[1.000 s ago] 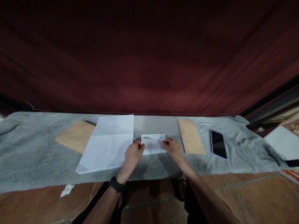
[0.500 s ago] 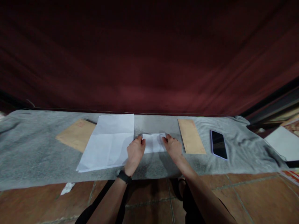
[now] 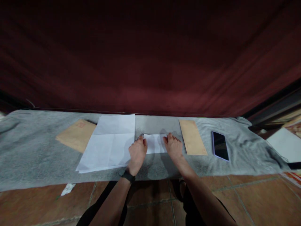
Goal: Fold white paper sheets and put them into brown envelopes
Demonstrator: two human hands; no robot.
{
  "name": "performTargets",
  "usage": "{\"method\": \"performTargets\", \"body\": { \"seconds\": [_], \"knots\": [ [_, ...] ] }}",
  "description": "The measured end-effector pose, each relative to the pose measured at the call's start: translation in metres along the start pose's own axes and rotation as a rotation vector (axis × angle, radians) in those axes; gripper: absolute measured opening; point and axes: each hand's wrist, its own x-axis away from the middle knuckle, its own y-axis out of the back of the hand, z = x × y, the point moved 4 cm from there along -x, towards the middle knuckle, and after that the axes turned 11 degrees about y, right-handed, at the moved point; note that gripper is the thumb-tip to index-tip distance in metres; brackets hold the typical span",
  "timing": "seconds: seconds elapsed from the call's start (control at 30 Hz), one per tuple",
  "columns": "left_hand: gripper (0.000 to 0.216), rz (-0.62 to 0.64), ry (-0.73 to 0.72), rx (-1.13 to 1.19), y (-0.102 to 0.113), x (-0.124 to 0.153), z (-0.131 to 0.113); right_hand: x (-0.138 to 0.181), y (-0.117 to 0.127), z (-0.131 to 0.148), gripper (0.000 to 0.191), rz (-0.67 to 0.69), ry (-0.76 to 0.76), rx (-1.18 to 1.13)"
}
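Observation:
A folded white sheet of paper lies on the grey cloth between my hands. My left hand grips its left end, thumb along the edge and fingers curled. At the right end my right hand pinches the paper the same way. Just left of my left hand is a stack of larger white sheets with crease lines. A brown envelope rests to the right of my right hand.
More brown envelopes lie at the left, partly under the white sheets, by a dark object. A phone in a purple case lies at the right. Red fabric hangs behind the grey cloth. Crumpled white paper is on the tiled floor.
My left hand has shifted very slightly to the right along the folded paper. The paper's upper edge looks flatter. My right hand stays nearly in place.

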Motion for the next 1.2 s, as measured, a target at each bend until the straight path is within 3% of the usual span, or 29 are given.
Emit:
{"method": "performTargets", "body": {
  "seconds": [0.13,0.23,0.33,0.67,0.83,1.0,1.1,1.2],
  "knots": [
    [0.036,-0.009,-0.005,-0.002,-0.002,-0.001,-0.001,0.005,0.000,0.013,0.027,-0.136,0.140,-0.099],
    [0.036,-0.017,-0.016,-0.002,-0.004,-0.001,-0.001,0.015,-0.011,0.028,0.037,-0.155,0.287,-0.235],
    [0.037,-0.031,-0.033,-0.004,-0.007,-0.001,-0.002,0.026,-0.026,0.037,0.047,-0.140,0.374,-0.228],
    [0.041,-0.021,-0.073,-0.021,-0.011,-0.002,-0.001,0.032,-0.043,0.039,0.055,-0.079,0.401,-0.081],
    [0.039,-0.153,-0.179,0.003,-0.002,0.011,-0.011,0.031,-0.040,0.040,0.055,-0.071,0.392,-0.073],
    [0.053,-0.140,-0.576,0.181,-0.031,0.040,-0.036,0.034,-0.044,0.040,0.060,-0.016,0.447,-0.018],
    [0.062,-0.129,-0.583,0.213,-0.051,0.042,-0.035,0.036,-0.046,0.039,0.063,-0.036,0.462,-0.001],
    [0.065,-0.143,-0.537,0.188,-0.057,0.037,-0.028,0.036,-0.045,0.038,0.061,-0.067,0.462,-0.008]
  ]
}}
